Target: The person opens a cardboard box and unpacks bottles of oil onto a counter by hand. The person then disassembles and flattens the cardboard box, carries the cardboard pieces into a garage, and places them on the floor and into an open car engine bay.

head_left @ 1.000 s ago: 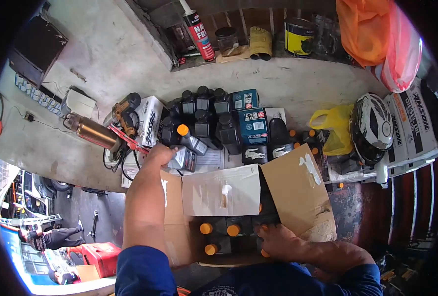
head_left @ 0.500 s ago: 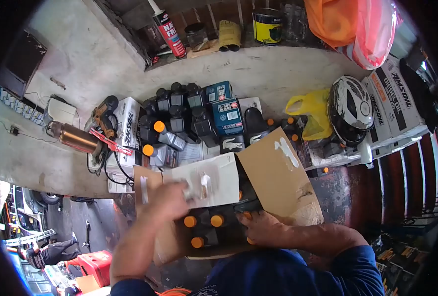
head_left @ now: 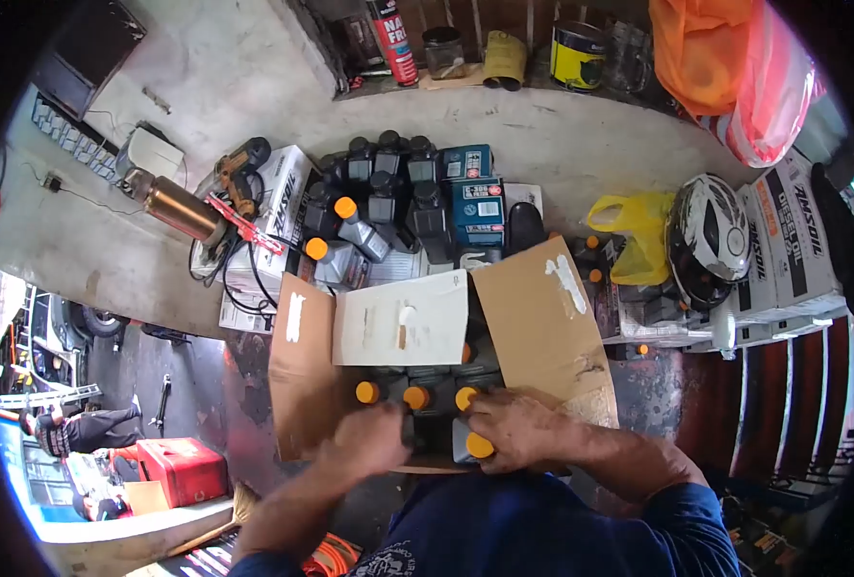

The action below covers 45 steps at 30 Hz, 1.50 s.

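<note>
An open cardboard box (head_left: 542, 308) in front of me holds several dark bottles with orange caps. My left hand (head_left: 374, 438) is closed over the front-left bottle, whose cap it hides; its fingertips are partly blurred. Curled around an orange-capped bottle (head_left: 465, 397), my right hand (head_left: 518, 428) has its fingers beside the cap. Just below those fingers, a front bottle (head_left: 480, 445) shows its cap and grey side. The box's white-faced flap (head_left: 403, 317) stands up at the back, while its left flap (head_left: 304, 356) leans outward.
Behind the box stand black bottles (head_left: 432, 216), grey bottles (head_left: 340, 264) and blue oil filter boxes (head_left: 478, 207). A power drill (head_left: 242, 173) and copper-coloured cylinder (head_left: 182, 210) lie left. Right are a yellow bag (head_left: 629, 236), helmet (head_left: 708, 236) and white cartons (head_left: 788, 236).
My left hand has left the white-faced flap and come down to the front-left bottles. My right hand stays among the bottles at the right. The view has shifted.
</note>
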Each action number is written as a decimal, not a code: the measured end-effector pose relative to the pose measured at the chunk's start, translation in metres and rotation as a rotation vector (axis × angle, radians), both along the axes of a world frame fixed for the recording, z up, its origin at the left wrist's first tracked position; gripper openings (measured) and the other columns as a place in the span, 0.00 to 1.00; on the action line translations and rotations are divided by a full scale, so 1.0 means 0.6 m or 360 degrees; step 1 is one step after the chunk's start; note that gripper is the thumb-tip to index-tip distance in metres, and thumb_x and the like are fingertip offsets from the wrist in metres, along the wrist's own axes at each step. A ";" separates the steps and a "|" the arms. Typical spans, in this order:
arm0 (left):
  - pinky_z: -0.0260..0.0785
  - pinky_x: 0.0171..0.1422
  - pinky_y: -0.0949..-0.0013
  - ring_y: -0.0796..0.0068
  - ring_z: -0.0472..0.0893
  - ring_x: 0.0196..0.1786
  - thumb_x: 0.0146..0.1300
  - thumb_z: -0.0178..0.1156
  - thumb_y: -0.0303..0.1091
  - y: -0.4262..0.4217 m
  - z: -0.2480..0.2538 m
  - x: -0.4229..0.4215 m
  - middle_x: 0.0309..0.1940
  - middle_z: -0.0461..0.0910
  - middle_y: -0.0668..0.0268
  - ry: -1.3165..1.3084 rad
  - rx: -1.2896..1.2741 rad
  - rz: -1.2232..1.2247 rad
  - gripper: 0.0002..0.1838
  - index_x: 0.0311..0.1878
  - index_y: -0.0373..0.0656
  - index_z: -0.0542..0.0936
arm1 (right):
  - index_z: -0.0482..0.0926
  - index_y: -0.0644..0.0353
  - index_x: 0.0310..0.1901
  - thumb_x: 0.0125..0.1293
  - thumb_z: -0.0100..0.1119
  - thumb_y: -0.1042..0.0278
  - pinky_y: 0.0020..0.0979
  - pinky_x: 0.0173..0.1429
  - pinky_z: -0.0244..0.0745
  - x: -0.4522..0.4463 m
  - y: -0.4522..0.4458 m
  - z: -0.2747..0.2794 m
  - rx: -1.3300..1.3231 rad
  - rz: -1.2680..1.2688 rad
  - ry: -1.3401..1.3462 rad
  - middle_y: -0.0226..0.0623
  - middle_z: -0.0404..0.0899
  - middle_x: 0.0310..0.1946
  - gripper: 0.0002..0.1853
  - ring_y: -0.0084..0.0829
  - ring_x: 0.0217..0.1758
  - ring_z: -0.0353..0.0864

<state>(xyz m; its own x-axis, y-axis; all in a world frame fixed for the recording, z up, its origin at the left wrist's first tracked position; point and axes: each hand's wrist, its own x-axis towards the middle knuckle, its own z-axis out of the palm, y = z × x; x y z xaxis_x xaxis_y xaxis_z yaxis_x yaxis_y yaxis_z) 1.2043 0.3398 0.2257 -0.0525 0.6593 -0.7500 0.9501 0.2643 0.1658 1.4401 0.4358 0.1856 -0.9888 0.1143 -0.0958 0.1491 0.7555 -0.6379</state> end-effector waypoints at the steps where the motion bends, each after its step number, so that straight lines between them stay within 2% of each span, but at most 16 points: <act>1: 0.76 0.51 0.51 0.49 0.83 0.47 0.55 0.66 0.50 -0.016 -0.024 0.003 0.41 0.82 0.50 -0.0130 -0.0047 0.0038 0.26 0.47 0.36 0.78 | 0.75 0.66 0.45 0.50 0.68 0.55 0.44 0.63 0.70 0.001 0.007 0.001 -0.0086 -0.0075 0.0025 0.49 0.74 0.48 0.26 0.50 0.59 0.73; 8: 0.70 0.47 0.47 0.46 0.78 0.44 0.56 0.66 0.50 -0.133 -0.170 -0.042 0.41 0.78 0.52 0.0347 0.1107 -0.0203 0.21 0.37 0.40 0.78 | 0.75 0.62 0.34 0.44 0.70 0.56 0.41 0.55 0.71 0.048 0.013 -0.043 0.0109 -0.0021 0.0361 0.42 0.75 0.37 0.22 0.44 0.45 0.77; 10: 0.67 0.51 0.43 0.43 0.74 0.47 0.55 0.68 0.50 -0.092 -0.090 -0.068 0.43 0.75 0.51 0.0624 0.1655 -0.0020 0.22 0.39 0.40 0.78 | 0.75 0.62 0.31 0.44 0.70 0.55 0.40 0.55 0.72 0.052 0.006 -0.061 0.0302 0.0045 0.0422 0.40 0.75 0.35 0.20 0.42 0.43 0.77; 14: 0.65 0.54 0.39 0.39 0.74 0.57 0.59 0.66 0.51 -0.029 -0.022 -0.120 0.51 0.77 0.42 0.1758 0.1688 0.0286 0.24 0.45 0.37 0.77 | 0.76 0.61 0.31 0.45 0.69 0.54 0.39 0.58 0.71 0.056 0.000 -0.075 0.0391 0.0020 0.0437 0.39 0.75 0.34 0.20 0.40 0.42 0.78; 15: 0.65 0.54 0.39 0.39 0.74 0.57 0.59 0.66 0.51 -0.036 -0.034 -0.147 0.51 0.77 0.42 0.1756 0.1700 0.0285 0.24 0.45 0.37 0.77 | 0.76 0.60 0.31 0.46 0.69 0.52 0.44 0.61 0.69 0.058 0.000 -0.082 0.0497 0.0072 0.0455 0.38 0.75 0.34 0.20 0.40 0.41 0.78; 17: 0.70 0.48 0.41 0.38 0.80 0.49 0.63 0.64 0.48 -0.048 -0.075 -0.210 0.43 0.81 0.40 0.1007 0.1343 0.1242 0.22 0.43 0.34 0.76 | 0.76 0.60 0.31 0.46 0.69 0.50 0.48 0.65 0.67 0.061 0.004 -0.074 0.0630 0.0118 0.0469 0.38 0.75 0.34 0.21 0.39 0.41 0.78; 22: 0.72 0.35 0.47 0.34 0.80 0.33 0.64 0.64 0.37 -0.067 -0.033 -0.166 0.25 0.80 0.42 0.0654 0.1582 0.1154 0.15 0.38 0.33 0.75 | 0.80 0.58 0.44 0.62 0.58 0.56 0.75 0.68 0.50 0.083 -0.028 -0.056 0.0639 -0.0055 -0.0179 0.36 0.76 0.39 0.15 0.39 0.49 0.80; 25: 0.72 0.36 0.50 0.36 0.80 0.34 0.64 0.63 0.32 -0.103 -0.009 -0.109 0.28 0.81 0.42 0.0623 0.1690 0.0749 0.11 0.40 0.33 0.75 | 0.79 0.57 0.36 0.51 0.66 0.40 0.80 0.67 0.44 0.125 -0.036 -0.102 0.0710 -0.0181 -0.0078 0.34 0.75 0.35 0.26 0.38 0.45 0.80; 27: 0.71 0.36 0.53 0.38 0.80 0.34 0.64 0.62 0.29 -0.112 0.010 -0.066 0.30 0.80 0.41 0.0259 0.2353 0.0847 0.09 0.41 0.32 0.76 | 0.79 0.58 0.36 0.51 0.66 0.39 0.80 0.67 0.44 0.140 -0.046 -0.110 0.0782 -0.0265 -0.0064 0.34 0.75 0.35 0.26 0.38 0.46 0.80; 30: 0.71 0.37 0.53 0.38 0.80 0.35 0.65 0.62 0.29 -0.117 0.001 -0.084 0.32 0.79 0.39 0.0076 0.2231 0.1308 0.10 0.43 0.30 0.77 | 0.79 0.59 0.37 0.52 0.66 0.40 0.80 0.67 0.44 0.154 -0.048 -0.114 0.0817 -0.0319 -0.0012 0.36 0.75 0.37 0.26 0.39 0.49 0.80; 32: 0.69 0.36 0.52 0.38 0.79 0.34 0.65 0.62 0.31 -0.107 -0.037 -0.142 0.31 0.80 0.40 0.0460 0.2107 0.0869 0.11 0.42 0.30 0.76 | 0.65 0.48 0.70 0.61 0.59 0.50 0.76 0.68 0.44 0.152 -0.046 -0.108 0.0646 -0.0209 -0.0139 0.40 0.72 0.51 0.35 0.44 0.52 0.79; 34: 0.69 0.35 0.51 0.38 0.80 0.35 0.64 0.63 0.33 -0.060 -0.042 -0.160 0.31 0.80 0.41 0.0321 0.1840 0.1530 0.13 0.41 0.30 0.76 | 0.69 0.51 0.66 0.59 0.61 0.52 0.69 0.69 0.49 0.129 -0.036 -0.056 0.0524 -0.0244 -0.0058 0.41 0.73 0.50 0.32 0.44 0.51 0.79; 38: 0.68 0.35 0.48 0.36 0.78 0.32 0.63 0.64 0.34 -0.058 -0.036 -0.165 0.27 0.79 0.43 0.0607 0.2100 0.1031 0.15 0.42 0.29 0.76 | 0.79 0.63 0.43 0.47 0.72 0.53 0.50 0.59 0.73 0.094 0.009 0.051 0.0211 -0.0273 0.0420 0.42 0.77 0.45 0.26 0.43 0.47 0.80; 39: 0.69 0.44 0.45 0.36 0.78 0.41 0.63 0.64 0.37 -0.087 -0.056 -0.193 0.37 0.79 0.40 0.0607 0.1884 0.0802 0.17 0.45 0.31 0.76 | 0.78 0.63 0.43 0.46 0.74 0.56 0.38 0.51 0.77 0.093 0.027 0.078 0.0157 -0.0388 0.0385 0.45 0.78 0.46 0.26 0.42 0.46 0.81; 42: 0.65 0.56 0.41 0.37 0.73 0.54 0.60 0.65 0.40 -0.077 -0.033 -0.139 0.51 0.74 0.42 0.1148 0.2054 0.0742 0.19 0.48 0.35 0.77 | 0.76 0.64 0.46 0.46 0.72 0.61 0.42 0.47 0.76 0.101 0.115 0.167 -0.0149 -0.0379 0.0709 0.46 0.78 0.39 0.26 0.46 0.42 0.80; 45: 0.62 0.61 0.43 0.43 0.70 0.57 0.55 0.68 0.42 -0.072 -0.020 -0.090 0.54 0.71 0.46 0.0920 0.2171 0.0470 0.21 0.49 0.40 0.78 | 0.76 0.64 0.44 0.43 0.72 0.63 0.36 0.47 0.76 0.092 0.175 0.242 -0.0157 -0.0846 0.1240 0.42 0.80 0.38 0.25 0.41 0.41 0.81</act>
<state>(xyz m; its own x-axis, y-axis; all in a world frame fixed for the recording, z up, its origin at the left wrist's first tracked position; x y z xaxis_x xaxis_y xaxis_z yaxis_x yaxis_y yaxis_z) 1.1500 0.2963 0.2139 -0.3690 0.7262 0.5800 0.9102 0.4085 0.0676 1.4952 0.5409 0.3311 -0.5991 0.5949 0.5359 -0.0364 0.6484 -0.7605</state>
